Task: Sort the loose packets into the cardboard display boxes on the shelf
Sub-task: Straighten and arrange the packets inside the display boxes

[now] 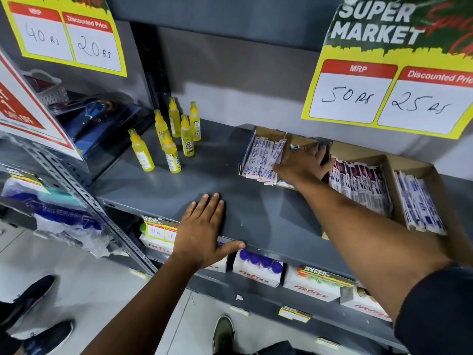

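Packets (263, 160) lie under the spread right hand (303, 163); left hand (204, 226) rests flat, well apart.

bare shelf (204, 175) mid-span, glue bottles (170, 139) left

One head-worn wide-angle view, looking forward and down

It faces a grey shelf (163, 180) from close, above and slightly left; both forearms reach in from the bottom edge, price signs (384, 98) curve at the top corners, and floor shows below.
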The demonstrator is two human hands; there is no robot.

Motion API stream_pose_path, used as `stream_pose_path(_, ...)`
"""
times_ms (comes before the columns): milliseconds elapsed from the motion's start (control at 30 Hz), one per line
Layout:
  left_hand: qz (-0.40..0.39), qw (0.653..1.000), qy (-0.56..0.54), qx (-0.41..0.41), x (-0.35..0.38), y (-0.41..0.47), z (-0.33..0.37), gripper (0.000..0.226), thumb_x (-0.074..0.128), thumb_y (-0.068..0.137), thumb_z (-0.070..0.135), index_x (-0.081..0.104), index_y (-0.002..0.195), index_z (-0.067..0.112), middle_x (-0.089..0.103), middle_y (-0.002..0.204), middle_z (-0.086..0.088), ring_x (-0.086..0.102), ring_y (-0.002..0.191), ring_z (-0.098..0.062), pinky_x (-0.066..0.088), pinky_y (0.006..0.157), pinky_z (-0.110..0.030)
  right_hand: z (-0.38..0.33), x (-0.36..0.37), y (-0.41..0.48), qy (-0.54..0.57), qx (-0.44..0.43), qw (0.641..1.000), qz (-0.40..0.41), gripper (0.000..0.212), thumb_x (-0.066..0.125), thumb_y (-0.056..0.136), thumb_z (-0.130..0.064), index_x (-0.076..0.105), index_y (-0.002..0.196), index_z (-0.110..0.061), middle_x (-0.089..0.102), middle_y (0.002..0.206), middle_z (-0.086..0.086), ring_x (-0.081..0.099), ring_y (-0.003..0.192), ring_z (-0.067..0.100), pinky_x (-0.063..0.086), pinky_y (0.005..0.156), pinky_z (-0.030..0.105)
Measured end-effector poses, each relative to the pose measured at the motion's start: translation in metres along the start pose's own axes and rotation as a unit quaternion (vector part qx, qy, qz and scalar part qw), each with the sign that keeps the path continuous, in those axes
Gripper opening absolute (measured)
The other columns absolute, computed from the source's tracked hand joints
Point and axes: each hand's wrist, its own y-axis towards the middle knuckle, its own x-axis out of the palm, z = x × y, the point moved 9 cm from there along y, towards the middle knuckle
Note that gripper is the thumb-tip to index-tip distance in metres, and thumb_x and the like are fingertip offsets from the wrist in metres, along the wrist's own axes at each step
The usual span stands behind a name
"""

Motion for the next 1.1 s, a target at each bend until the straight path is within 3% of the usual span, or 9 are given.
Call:
stream_pose_path(100, 0.006, 1.000, -0.011, 0.001, -0.001, 0.000, 0.000, 0.109, 0.017, 0.075, 0.091, 0.023, 0.150, 0.013, 0.015, 0.159, -0.004, 0.006, 0.147, -0.024, 0.006, 0.118, -0.044, -0.009, -0.001, -0.009, -0.053, -0.059, 0.996, 0.028, 0.065, 0.062, 0.074, -0.052, 0.047, 0.134, -0.034, 0.015, 0.158, 0.019, -0.005, 0.146, 0.040, -0.006, 0.109, 0.065)
stream_pose_path(200, 0.007, 1.000, -0.016, 0.003, -0.002, 0.000, 0.000, 0.109, 0.020, 0.075, 0.091, 0.025, 0.150, 0.012, 0.019, 0.159, -0.005, 0.010, 0.146, -0.025, 0.007, 0.118, -0.044, -0.036, -0.005, -0.027, -0.090, -0.198, 0.974, 0.067, 0.037, 0.063, 0.076, -0.054, 0.065, 0.107, -0.036, 0.023, 0.157, 0.013, -0.003, 0.145, 0.039, -0.013, 0.107, 0.064)
stream_pose_path(300, 0.009, 1.000, -0.012, 0.006, -0.001, 0.001, 0.001, 0.109, 0.022, 0.075, 0.091, 0.028, 0.149, 0.011, 0.022, 0.158, -0.006, 0.013, 0.146, -0.025, 0.007, 0.117, -0.043, -0.055, 0.006, -0.046, -0.156, -0.296, 0.941, 0.048, 0.034, 0.066, 0.078, -0.048, 0.067, 0.110, -0.037, 0.035, 0.151, 0.005, 0.003, 0.144, 0.036, -0.019, 0.106, 0.062)
stream_pose_path(367, 0.008, 1.000, -0.013, 0.006, -0.001, 0.001, 0.001, 0.108, 0.024, 0.075, 0.091, 0.029, 0.148, 0.011, 0.023, 0.158, -0.006, 0.014, 0.146, -0.026, 0.009, 0.117, -0.044, -0.055, 0.008, -0.047, -0.174, -0.285, 0.942, 0.041, 0.034, 0.069, 0.080, -0.034, 0.065, 0.114, -0.031, 0.039, 0.148, 0.006, 0.006, 0.145, 0.036, -0.020, 0.105, 0.061)
stream_pose_path(467, 0.001, 1.000, -0.012, 0.002, -0.001, 0.001, 0.000, 0.108, 0.024, 0.075, 0.091, 0.029, 0.148, 0.011, 0.023, 0.158, -0.006, 0.014, 0.146, -0.027, 0.010, 0.117, -0.044, -0.051, 0.004, -0.043, -0.175, -0.255, 0.949, 0.060, 0.039, 0.068, 0.081, -0.026, 0.059, 0.118, -0.020, 0.045, 0.141, 0.011, 0.015, 0.142, 0.036, -0.009, 0.110, 0.065)
stream_pose_path(667, -0.008, 1.000, -0.017, -0.003, -0.004, 0.000, 0.000, 0.109, 0.024, 0.074, 0.091, 0.028, 0.149, 0.012, 0.023, 0.158, -0.007, 0.014, 0.146, -0.026, 0.012, 0.118, -0.045, -0.043, 0.002, -0.041, -0.129, -0.237, 0.960, 0.068, 0.045, 0.067, 0.079, -0.033, 0.055, 0.119, -0.018, 0.048, 0.135, 0.011, 0.022, 0.139, 0.033, -0.002, 0.112, 0.064)
stream_pose_path(833, 0.014, 1.000, -0.009, 0.025, 0.000, -0.003, 0.001, 0.106, 0.031, 0.077, 0.086, 0.042, 0.141, 0.003, 0.036, 0.151, -0.016, 0.032, 0.139, -0.035, 0.026, 0.112, -0.052, -0.026, -0.038, -0.063, 0.031, -0.263, 0.957, 0.123, 0.052, 0.070, 0.072, -0.045, 0.061, 0.118, -0.024, 0.052, 0.130, 0.004, 0.034, 0.134, 0.026, 0.008, 0.113, 0.058)
stream_pose_path(1000, 0.016, 1.000, 0.008, 0.016, 0.006, 0.002, -0.001, 0.108, 0.025, 0.076, 0.087, 0.043, 0.139, 0.002, 0.037, 0.151, -0.015, 0.033, 0.138, -0.034, 0.027, 0.111, -0.053, 0.078, -0.107, -0.076, 0.114, -0.202, 0.945, 0.230, 0.035, 0.069, 0.075, -0.038, 0.066, 0.108, -0.026, 0.064, 0.116, 0.002, 0.051, 0.117, 0.026, 0.028, 0.104, 0.051)
stream_pose_path(1100, 0.019, 1.000, 0.005, -0.011, 0.004, 0.004, 0.002, 0.105, 0.020, 0.080, 0.085, 0.047, 0.136, 0.000, 0.040, 0.148, -0.016, 0.036, 0.136, -0.035, 0.030, 0.109, -0.056, 0.183, -0.132, -0.066, 0.063, -0.057, 0.968, 0.236, 0.029, 0.063, 0.082, -0.031, 0.066, 0.109, -0.023, 0.067, 0.113, 0.011, 0.057, 0.109, 0.036, 0.041, 0.098, 0.049)
